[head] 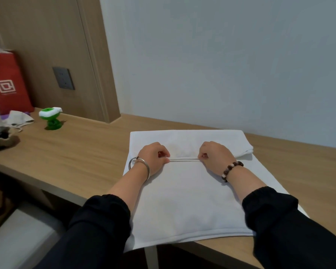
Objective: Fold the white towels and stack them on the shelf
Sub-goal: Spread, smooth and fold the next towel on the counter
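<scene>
While flat on the wooden table (81,144), the soft white towel (184,200) has both grips pinching its hem.

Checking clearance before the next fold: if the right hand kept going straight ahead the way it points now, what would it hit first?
Probably only more of the white towel: the right hand points away from the person, over the folded layer, and beyond that stands the pale wall. Depth is hard to judge.

We've got a wooden desk (89,144) w/ a white towel (184,200) flat on it, front edge hanging over the near side. Far left: green gadget (51,118), crumpled cloth (19,117), red paper bag (7,82) by the wall, cardboard tray (0,141) at the edge.
</scene>
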The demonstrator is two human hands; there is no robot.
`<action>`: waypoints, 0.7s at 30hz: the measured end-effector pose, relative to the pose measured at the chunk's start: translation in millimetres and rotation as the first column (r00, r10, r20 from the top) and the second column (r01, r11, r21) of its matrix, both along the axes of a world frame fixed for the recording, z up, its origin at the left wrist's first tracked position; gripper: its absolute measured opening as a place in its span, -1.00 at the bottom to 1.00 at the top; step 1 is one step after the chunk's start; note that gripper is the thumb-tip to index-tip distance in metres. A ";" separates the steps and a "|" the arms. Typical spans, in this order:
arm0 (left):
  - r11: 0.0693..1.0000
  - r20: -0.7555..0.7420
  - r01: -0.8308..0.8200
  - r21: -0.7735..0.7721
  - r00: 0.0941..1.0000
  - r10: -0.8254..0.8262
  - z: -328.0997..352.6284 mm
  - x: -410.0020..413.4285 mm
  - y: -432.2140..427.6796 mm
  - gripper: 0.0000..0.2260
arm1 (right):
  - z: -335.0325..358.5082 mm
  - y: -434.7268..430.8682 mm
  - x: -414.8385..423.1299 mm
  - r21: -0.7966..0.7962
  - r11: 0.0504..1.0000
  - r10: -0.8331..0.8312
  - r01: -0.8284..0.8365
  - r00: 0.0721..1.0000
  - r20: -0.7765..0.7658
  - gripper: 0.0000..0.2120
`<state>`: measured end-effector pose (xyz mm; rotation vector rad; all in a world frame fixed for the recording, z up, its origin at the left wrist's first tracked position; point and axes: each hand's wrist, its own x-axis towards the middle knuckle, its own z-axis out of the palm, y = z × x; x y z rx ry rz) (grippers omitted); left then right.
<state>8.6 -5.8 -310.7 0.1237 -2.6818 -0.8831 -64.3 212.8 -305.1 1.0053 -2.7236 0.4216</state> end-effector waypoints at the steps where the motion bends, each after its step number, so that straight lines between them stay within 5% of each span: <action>1: 1.000 0.003 0.000 0.000 1.000 0.000 -0.4 0.2 0.3 -0.92 | 0.1 0.2 0.0 -0.001 1.000 0.001 -0.001 1.000 0.000 -0.77; 10: 0.975 0.079 0.134 -0.179 0.989 -0.122 18.5 -1.9 -9.7 -0.89 | -2.5 1.2 -3.3 -0.037 0.999 -0.004 0.003 1.000 -0.004 -0.84; 15: 0.732 0.126 0.210 -0.649 0.978 -0.169 26.2 1.7 0.0 -0.79 | -3.2 1.6 -1.8 -0.066 0.998 -0.008 0.007 1.000 -0.019 -0.85; 18: 0.621 0.155 0.217 -0.753 0.976 -0.153 27.9 2.4 7.6 -0.79 | -3.3 1.7 -0.9 -0.079 0.997 -0.021 0.020 1.000 -0.021 -0.85; 21: 0.626 0.171 0.218 -0.748 0.976 -0.136 31.9 0.2 9.1 -0.81 | -3.8 1.2 -1.0 -0.084 0.996 -0.030 0.028 0.999 -0.017 -0.85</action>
